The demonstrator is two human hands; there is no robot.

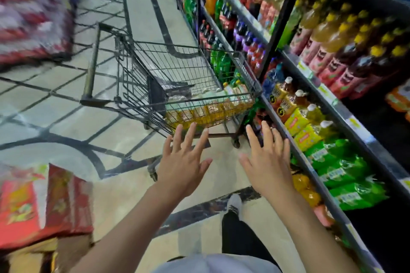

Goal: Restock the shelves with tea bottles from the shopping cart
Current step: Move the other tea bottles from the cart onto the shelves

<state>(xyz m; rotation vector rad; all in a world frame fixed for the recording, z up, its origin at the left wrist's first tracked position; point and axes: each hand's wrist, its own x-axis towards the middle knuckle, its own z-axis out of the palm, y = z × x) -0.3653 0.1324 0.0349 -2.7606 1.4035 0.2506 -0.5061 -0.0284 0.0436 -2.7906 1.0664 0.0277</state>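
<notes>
Head view: both hands' fingers (pixel 191 134) spread, holding nothing; tea bottles (pixel 206 111) in cart just beyond

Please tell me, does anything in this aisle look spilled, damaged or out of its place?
Nothing stands out. The shopping cart stands upright beside the shelves, the tea bottles lie packed inside it, and both hands, left hand and right hand, are empty. The picture is blurred, so small faults could be missed.

Left hand (pixel 185 160) and right hand (pixel 267 162) outstretched, fingers spread, palms down, holding nothing.
</notes>
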